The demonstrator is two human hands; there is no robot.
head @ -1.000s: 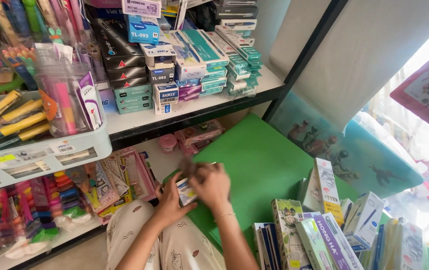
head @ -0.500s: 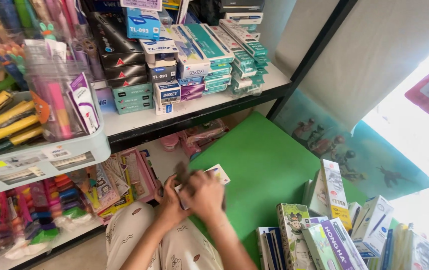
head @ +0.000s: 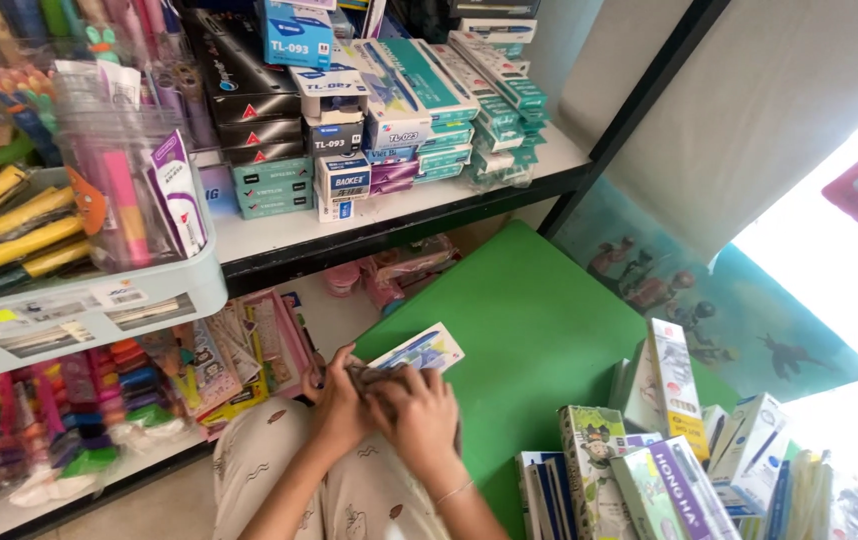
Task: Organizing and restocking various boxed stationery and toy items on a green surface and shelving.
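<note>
A small white and blue cardboard box (head: pixel 419 352) lies tilted over the near edge of a green mat (head: pixel 529 320). Both hands grip it at its near end. My left hand (head: pixel 337 402) holds the box's left side, fingers curled over it. My right hand (head: pixel 419 415), with a thin bracelet at the wrist, closes on the same end from the right. The hands touch each other above my knees in patterned trousers (head: pixel 279 470). The box's near end is hidden by my fingers.
A shelf (head: pixel 389 215) above carries stacked pen boxes (head: pixel 409 110). A pale tray (head: pixel 89 300) of markers juts out at left. Packets of stickers and clay (head: pixel 149 380) fill the lower shelf. Upright stationery boxes (head: pixel 669 450) stand at lower right on the mat.
The box has turned from nearly hidden in my hands to sticking out flat toward the mat. Both hands have shifted slightly toward my knees.
</note>
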